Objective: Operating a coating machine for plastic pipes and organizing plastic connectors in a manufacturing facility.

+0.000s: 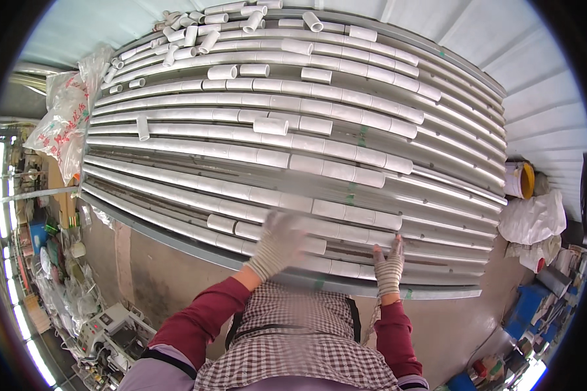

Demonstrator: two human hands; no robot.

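Observation:
Rows of short white tubes [357, 216] lie end to end in the grooves of a long ribbed metal rack [437, 257]. My left hand [280, 244], in a knitted glove with a grey palm, is over the nearer rows; motion smears its fingers, so its grip is unclear. Beneath and beside it are a white tube [222, 224] and others in the same row. My right hand [389, 264], gloved alike, is at the rack's near edge, its fingers pointing away from me and apart. It is close to the right end of a tube row and holds nothing that I can see.
Loose tubes [209, 42] are piled across the far left rows, and one tube [143, 128] lies crosswise. A clear plastic bag [65, 124] hangs at the rack's left end. White sacks [535, 218] and a yellow-rimmed bucket [519, 180] stand to the right. A machine [111, 332] is at lower left.

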